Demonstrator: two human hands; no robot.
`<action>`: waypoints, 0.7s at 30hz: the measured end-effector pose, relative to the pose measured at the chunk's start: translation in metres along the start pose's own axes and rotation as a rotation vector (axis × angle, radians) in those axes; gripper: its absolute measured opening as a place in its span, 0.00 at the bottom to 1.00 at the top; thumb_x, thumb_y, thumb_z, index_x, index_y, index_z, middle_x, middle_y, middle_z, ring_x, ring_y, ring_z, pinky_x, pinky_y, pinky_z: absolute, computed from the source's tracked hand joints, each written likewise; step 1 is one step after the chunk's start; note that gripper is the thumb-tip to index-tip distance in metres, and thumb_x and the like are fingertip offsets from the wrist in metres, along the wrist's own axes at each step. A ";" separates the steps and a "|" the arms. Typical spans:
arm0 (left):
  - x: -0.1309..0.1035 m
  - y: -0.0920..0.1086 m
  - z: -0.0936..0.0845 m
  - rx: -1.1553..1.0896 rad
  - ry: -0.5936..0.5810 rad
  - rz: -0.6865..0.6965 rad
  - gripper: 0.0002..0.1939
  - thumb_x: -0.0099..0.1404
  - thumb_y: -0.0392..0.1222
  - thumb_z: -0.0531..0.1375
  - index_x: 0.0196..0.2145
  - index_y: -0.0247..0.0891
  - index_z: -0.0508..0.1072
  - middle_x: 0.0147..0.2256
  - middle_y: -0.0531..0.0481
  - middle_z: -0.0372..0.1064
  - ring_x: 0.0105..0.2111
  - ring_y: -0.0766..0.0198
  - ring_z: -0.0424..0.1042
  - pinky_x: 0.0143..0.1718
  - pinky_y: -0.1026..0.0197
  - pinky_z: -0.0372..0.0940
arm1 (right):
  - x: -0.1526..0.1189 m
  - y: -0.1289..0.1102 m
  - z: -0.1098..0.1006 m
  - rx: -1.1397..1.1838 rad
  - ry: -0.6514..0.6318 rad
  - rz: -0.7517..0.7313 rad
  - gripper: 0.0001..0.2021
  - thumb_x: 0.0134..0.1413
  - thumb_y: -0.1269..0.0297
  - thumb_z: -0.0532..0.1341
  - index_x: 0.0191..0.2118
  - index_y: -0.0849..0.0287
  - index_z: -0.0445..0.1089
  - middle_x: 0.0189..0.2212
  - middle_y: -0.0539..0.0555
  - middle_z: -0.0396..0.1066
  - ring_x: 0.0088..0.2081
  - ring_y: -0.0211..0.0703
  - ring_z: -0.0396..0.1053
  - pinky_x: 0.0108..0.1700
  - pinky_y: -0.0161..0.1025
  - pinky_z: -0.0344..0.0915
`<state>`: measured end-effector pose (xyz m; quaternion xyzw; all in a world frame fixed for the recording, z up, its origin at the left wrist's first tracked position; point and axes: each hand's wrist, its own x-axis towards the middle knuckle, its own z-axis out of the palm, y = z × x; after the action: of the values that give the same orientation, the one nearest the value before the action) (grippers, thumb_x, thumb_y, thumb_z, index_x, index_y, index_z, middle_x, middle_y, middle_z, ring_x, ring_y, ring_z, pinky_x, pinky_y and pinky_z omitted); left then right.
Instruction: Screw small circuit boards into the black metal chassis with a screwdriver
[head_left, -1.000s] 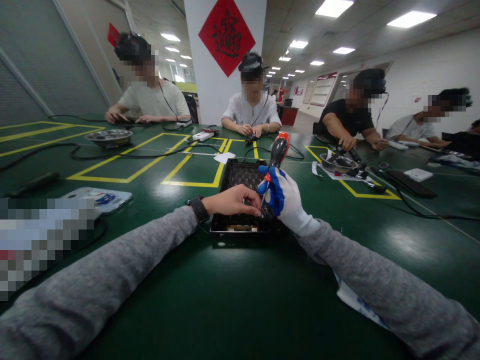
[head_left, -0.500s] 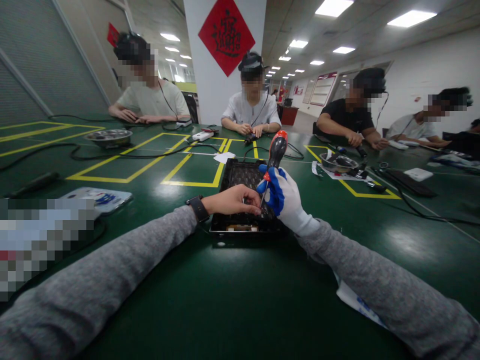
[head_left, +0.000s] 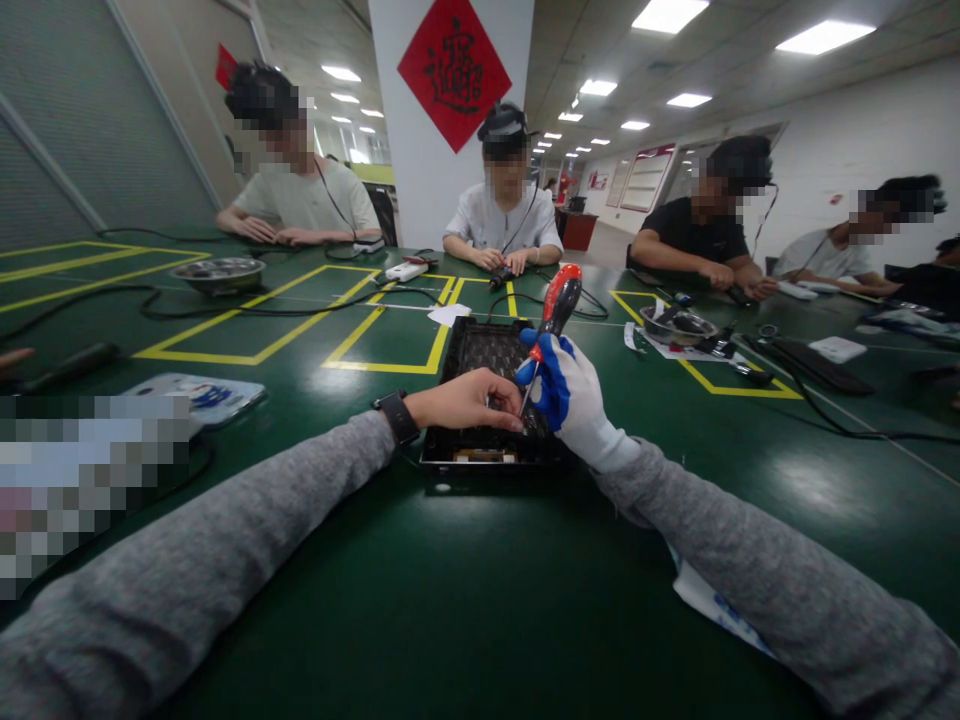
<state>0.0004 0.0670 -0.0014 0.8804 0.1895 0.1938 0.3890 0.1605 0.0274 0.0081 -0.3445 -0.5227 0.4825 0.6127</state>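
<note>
A black rectangular device casing (head_left: pixel 487 345) lies on the green table. My left hand (head_left: pixel 476 399), bare with a dark watch at the wrist, rests over the casing, its fingers curled near the screwdriver tip; what they hold, if anything, is hidden. In a white and blue glove, my right hand (head_left: pixel 566 395) grips a screwdriver (head_left: pixel 556 303) with a red and black handle. The shaft slants down into the casing beside my left fingertips. A brownish part shows along the casing's near edge.
Metal bowls stand at left (head_left: pixel 219 276) and right (head_left: pixel 677 324), the right one with dark parts. A white power strip (head_left: pixel 406 271), cables and a black pouch (head_left: pixel 821 366) lie about. Yellow tape marks the table (head_left: pixel 382 367). Several people sit around it.
The screwdriver handle has tilted slightly to the right, and my right hand has shifted a little. Part of another person's hand has appeared at the left edge.
</note>
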 end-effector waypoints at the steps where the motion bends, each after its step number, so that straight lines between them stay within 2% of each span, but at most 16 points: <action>1: 0.000 0.000 0.000 -0.006 -0.003 0.005 0.11 0.55 0.44 0.62 0.28 0.31 0.72 0.27 0.49 0.70 0.29 0.69 0.68 0.34 0.65 0.62 | 0.000 0.000 0.000 0.010 -0.001 0.004 0.20 0.51 0.50 0.57 0.43 0.61 0.65 0.20 0.47 0.67 0.16 0.28 0.58 0.17 0.28 0.54; 7: 0.000 0.002 0.000 -0.130 -0.098 0.001 0.09 0.59 0.41 0.59 0.34 0.31 0.73 0.35 0.44 0.73 0.36 0.65 0.71 0.40 0.63 0.63 | 0.002 0.002 0.000 0.002 -0.010 0.005 0.20 0.52 0.50 0.56 0.44 0.60 0.65 0.20 0.47 0.67 0.15 0.28 0.57 0.16 0.28 0.54; 13: 0.000 0.000 0.000 -0.023 -0.013 -0.021 0.11 0.55 0.44 0.63 0.30 0.31 0.73 0.28 0.49 0.71 0.29 0.68 0.69 0.35 0.65 0.63 | 0.001 0.000 0.000 -0.019 0.008 -0.010 0.19 0.52 0.50 0.56 0.43 0.60 0.66 0.21 0.48 0.67 0.18 0.30 0.61 0.18 0.29 0.57; 21: 0.000 0.001 -0.001 -0.063 -0.081 0.018 0.10 0.58 0.42 0.59 0.34 0.31 0.73 0.33 0.45 0.73 0.33 0.67 0.71 0.38 0.64 0.63 | -0.001 -0.006 0.003 -0.005 0.023 0.026 0.17 0.52 0.52 0.56 0.42 0.59 0.67 0.22 0.48 0.68 0.18 0.30 0.60 0.17 0.29 0.56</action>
<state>-0.0001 0.0669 0.0002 0.8766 0.1595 0.1674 0.4221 0.1593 0.0247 0.0136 -0.3585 -0.5122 0.4852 0.6113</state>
